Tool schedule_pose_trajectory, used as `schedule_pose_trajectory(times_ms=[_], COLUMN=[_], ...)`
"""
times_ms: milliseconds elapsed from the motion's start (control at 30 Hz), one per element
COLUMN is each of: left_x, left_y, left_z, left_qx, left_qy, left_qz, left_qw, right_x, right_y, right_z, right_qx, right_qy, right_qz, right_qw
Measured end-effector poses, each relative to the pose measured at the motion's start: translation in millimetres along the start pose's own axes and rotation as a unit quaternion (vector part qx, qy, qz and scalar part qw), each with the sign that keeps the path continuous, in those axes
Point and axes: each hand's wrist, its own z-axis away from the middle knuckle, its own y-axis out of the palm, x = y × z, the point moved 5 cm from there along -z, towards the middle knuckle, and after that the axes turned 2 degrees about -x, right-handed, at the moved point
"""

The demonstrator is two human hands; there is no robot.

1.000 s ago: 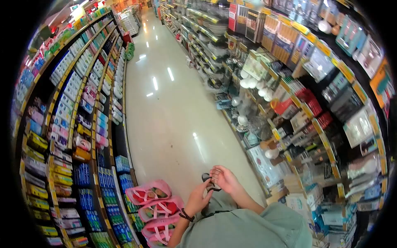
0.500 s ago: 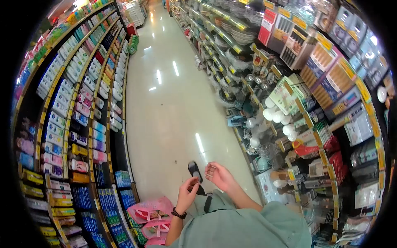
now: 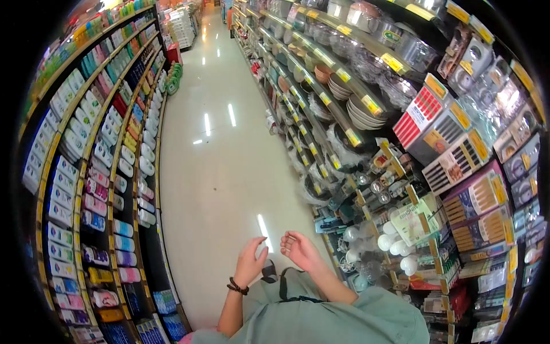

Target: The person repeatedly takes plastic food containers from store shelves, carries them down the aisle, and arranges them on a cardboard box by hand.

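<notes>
My left hand (image 3: 251,264) is raised before my body, thumb apart from the bent fingers and nothing between them. A dark beaded bracelet (image 3: 238,286) circles that wrist. Close beside it on the right, my right hand (image 3: 302,252) has loosely curved fingers and also holds nothing. The two hands do not touch each other or any goods. Below them are my green clothing (image 3: 332,315) with a dark cord (image 3: 283,284), and part of a dark shoe (image 3: 268,269).
A shiny tiled floor (image 3: 223,172) runs ahead between two shelf rows. Bottles (image 3: 60,206) fill the left shelves. On the right are stacked bowls (image 3: 362,113), pots (image 3: 415,50), packs of chopsticks (image 3: 478,209) and white ladles (image 3: 395,243). Stacked boxes (image 3: 180,28) stand far ahead.
The view has moved forward along the aisle. My left hand has risen slightly, level with the right. The pink bags at lower left have nearly left the view.
</notes>
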Motion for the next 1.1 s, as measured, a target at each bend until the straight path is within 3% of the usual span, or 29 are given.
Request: schedule_pose_trajectory(times_ms=[200, 367, 533, 767, 967, 1100], left_x=[-5, 23, 46, 38, 45, 71], left_y=[-27, -2, 8, -21, -44, -53], left_z=[-127, -209, -327, -507, -629, -699], left_qx=[-0.003, 0.077, 0.14, 0.159, 0.096, 0.11], left_qy=[0.037, 0.044, 0.067, 0.073, 0.086, 0.058], left_qz=[0.025, 0.041, 0.0, -0.025, -0.015, 0.025], left_qw=[0.999, 0.995, 0.988, 0.984, 0.992, 0.992], right_x=[56, 107, 202, 309, 366, 398], right_y=[27, 22, 37, 131, 218, 244], right_z=[-92, -193, -309, -460, -536, -584], right_qx=[-0.006, -0.003, -0.062, 0.008, 0.066, 0.074], right_qy=[-0.011, 0.015, -0.05, -0.03, -0.027, -0.021], right_qz=[-0.021, -0.08, -0.085, -0.163, -0.111, -0.118], right_qw=[1.0, 0.997, 0.993, 0.986, 0.991, 0.99])
